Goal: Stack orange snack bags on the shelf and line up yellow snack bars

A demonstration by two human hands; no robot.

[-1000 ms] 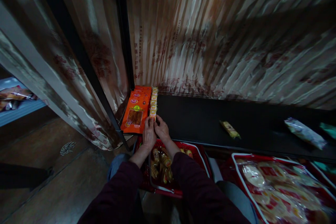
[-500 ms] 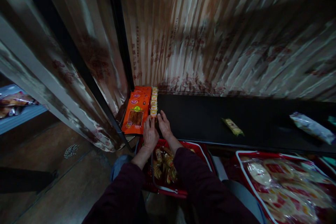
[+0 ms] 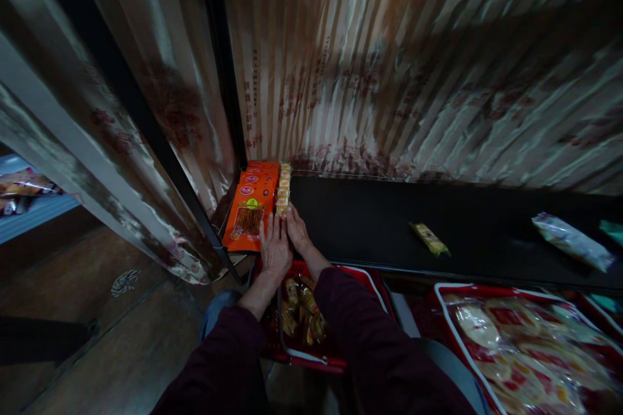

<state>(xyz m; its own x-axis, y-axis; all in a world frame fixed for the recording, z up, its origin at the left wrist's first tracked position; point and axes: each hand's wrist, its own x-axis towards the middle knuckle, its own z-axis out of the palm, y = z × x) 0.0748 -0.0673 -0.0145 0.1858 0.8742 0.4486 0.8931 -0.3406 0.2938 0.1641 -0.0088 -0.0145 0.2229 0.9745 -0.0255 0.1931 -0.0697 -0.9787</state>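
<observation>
Yellow packets [image 3: 283, 189] sit in a row on the shelf [image 3: 355, 214], beside orange bags [image 3: 250, 201]. Your left hand [image 3: 276, 254], fingers apart, meets their near end; your right hand [image 3: 298, 233]'s grip you cannot tell.

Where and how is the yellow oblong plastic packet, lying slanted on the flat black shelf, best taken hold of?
Probably across its middle: the yellow oblong plastic packet is longer than wide, so its long sides suit a pinch. Come from above, over the front edge of the flat black shelf; the packet's upper face is exposed. The right hand is nearer.
</observation>
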